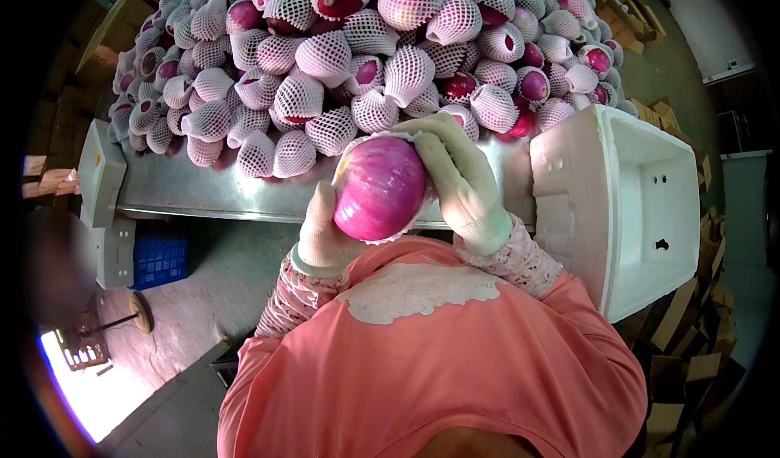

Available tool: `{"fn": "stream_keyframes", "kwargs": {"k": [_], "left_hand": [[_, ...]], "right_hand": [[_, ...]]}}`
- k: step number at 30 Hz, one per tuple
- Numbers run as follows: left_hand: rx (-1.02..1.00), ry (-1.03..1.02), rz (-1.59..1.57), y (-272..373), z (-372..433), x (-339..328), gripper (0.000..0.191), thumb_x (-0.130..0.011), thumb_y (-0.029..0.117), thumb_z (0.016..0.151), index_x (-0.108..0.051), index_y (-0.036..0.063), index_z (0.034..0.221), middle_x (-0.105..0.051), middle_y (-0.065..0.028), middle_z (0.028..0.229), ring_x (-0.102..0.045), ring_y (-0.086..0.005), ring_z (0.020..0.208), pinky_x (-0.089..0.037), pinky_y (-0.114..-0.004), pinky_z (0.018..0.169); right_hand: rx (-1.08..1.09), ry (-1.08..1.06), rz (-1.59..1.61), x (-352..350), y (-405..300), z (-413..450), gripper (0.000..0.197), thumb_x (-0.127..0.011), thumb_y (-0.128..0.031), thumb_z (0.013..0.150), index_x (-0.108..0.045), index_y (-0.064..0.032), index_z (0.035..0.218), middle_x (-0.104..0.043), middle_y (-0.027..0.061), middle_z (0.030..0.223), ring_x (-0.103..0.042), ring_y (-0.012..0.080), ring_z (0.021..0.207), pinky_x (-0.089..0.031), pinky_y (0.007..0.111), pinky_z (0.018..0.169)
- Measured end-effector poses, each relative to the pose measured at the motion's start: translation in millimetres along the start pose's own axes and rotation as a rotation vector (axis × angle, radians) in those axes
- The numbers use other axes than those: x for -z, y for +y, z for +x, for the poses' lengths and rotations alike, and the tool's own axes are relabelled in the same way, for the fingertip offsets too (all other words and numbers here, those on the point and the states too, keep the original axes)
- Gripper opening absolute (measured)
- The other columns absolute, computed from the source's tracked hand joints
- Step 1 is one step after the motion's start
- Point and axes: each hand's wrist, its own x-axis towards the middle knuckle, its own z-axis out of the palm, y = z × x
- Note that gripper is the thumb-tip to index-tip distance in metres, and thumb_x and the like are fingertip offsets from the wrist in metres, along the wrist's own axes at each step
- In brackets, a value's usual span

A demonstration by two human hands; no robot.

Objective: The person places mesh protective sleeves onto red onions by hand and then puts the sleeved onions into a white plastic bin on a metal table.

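Note:
A large, glossy purple-red fruit [381, 187], mango-like, sits between my two gloved hands in front of my chest. White foam netting [429, 199] shows around its rim, while the side facing me is bare. My left hand [326, 232] holds it from the left with the thumb upright along its side; the other fingers are hidden. From the upper right, my right hand [460, 180] curls its fingers over the top edge and the netting. Beyond my hands, a big heap of similar fruit in white foam net sleeves [326, 59] covers much of the metal table [201, 183].
A white foam box [573, 202] lies on its side at the table's right end, opening rightward. More white foam boxes [103, 171] stand at the left, beside a blue plastic crate [159, 257]. Cardboard [682, 318] is piled on the right. A round-based stand [141, 313] is on the floor.

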Motion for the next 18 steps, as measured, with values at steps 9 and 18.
{"fn": "stream_keyframes", "kwargs": {"k": [9, 18], "left_hand": [[-0.092, 0.024, 0.145, 8, 5, -6, 0.090, -0.073, 0.046, 0.079, -0.027, 0.0055, 0.144, -0.043, -0.0182, 0.138, -0.049, -0.0315, 0.124, -0.046, -0.044, 0.101], [-0.328, 0.253, 0.733, 18, 11, -21, 0.037, -0.063, 0.022, 0.091, -0.049, 0.0024, 0.119, -0.055, -0.0036, 0.102, -0.051, -0.0098, 0.090, -0.046, -0.024, 0.078]], "right_hand": [[0.015, -0.004, -0.054, 0, -8, -8, 0.023, -0.046, -0.002, 0.096, -0.062, 0.0020, 0.113, -0.058, 0.0146, 0.107, -0.057, 0.0233, 0.094, -0.045, 0.032, 0.085], [-0.359, -0.138, 0.512, -6, -2, -23, 0.086, -0.076, -0.039, 0.082, -0.030, 0.0002, 0.143, -0.051, 0.0160, 0.125, -0.055, 0.0225, 0.112, -0.047, 0.033, 0.094]]}}
